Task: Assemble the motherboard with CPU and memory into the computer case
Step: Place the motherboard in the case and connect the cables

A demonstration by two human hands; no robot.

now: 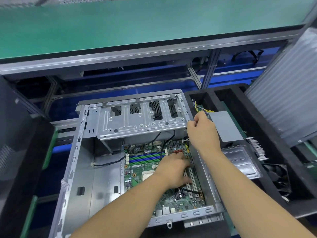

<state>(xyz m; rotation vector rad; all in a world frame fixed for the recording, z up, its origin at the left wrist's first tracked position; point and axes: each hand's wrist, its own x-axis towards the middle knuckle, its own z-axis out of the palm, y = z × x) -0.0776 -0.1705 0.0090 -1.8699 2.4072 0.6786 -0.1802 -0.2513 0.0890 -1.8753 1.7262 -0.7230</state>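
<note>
Open computer case (72, 169) mid-frame, left hand (173, 170) spread flat on the motherboard (145, 169), right hand (202, 131) pinching a wire bundle (199, 107) at the case's upper right

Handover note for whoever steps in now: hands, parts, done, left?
Left hand: flat on the motherboard, fingers near the red connectors; no grip visible.
Right hand: grip on the wire bundle at the case's right wall.
Motherboard lies inside the open case; memory slots look empty.
Power supply sits outside in the foam tray.
Left: memory, cabling; screws and CPU unclear.
</note>
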